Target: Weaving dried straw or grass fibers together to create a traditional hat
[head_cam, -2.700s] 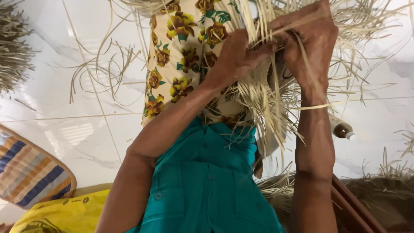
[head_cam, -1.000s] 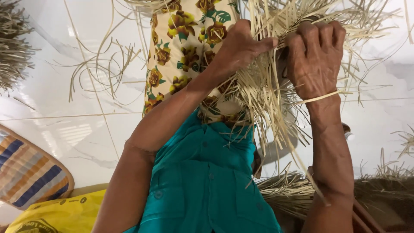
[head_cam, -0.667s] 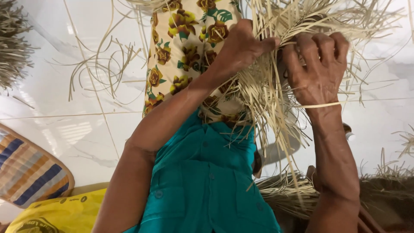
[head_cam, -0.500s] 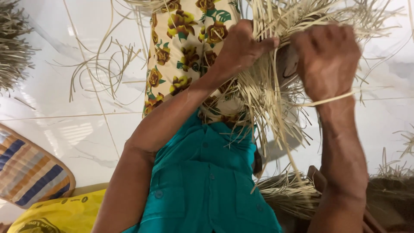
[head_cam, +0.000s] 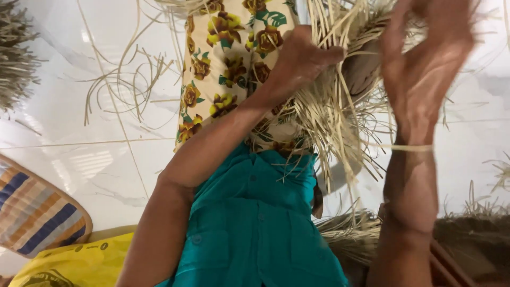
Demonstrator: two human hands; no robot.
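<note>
Left hand: the left hand [head_cam: 303,58] is closed in a fist on the bundle of pale straw strips [head_cam: 329,114], gripping it near its upper part, knuckles toward the camera.
Right hand: the right hand [head_cam: 425,58] is raised just beside the bundle, fingers [head_cam: 396,37] loosely spread and apart — it is motion-blurred, and whether it touches any strip cannot be told.
Wrist strip: a single straw strip [head_cam: 409,148] runs across the right wrist and back toward the bundle.
Straw bundle: it hangs between the two hands, over the lap, its loose ends fanning downward against the floral cloth [head_cam: 228,69] and the teal shirt [head_cam: 255,223].
Behind the bundle: a rounded brown object [head_cam: 361,69] shows partly through the strips — what it is cannot be told.
Floor: white tiled floor [head_cam: 79,154] with loose curled strips [head_cam: 127,79] scattered left of the lap.
Left edge: a heap of greyish dry fibres [head_cam: 16,58] at the upper left; a striped woven mat [head_cam: 37,212] and a yellow bag [head_cam: 79,263] at the lower left.
Lower right: more straw [head_cam: 350,234] lies piled on the floor beside the right forearm.
</note>
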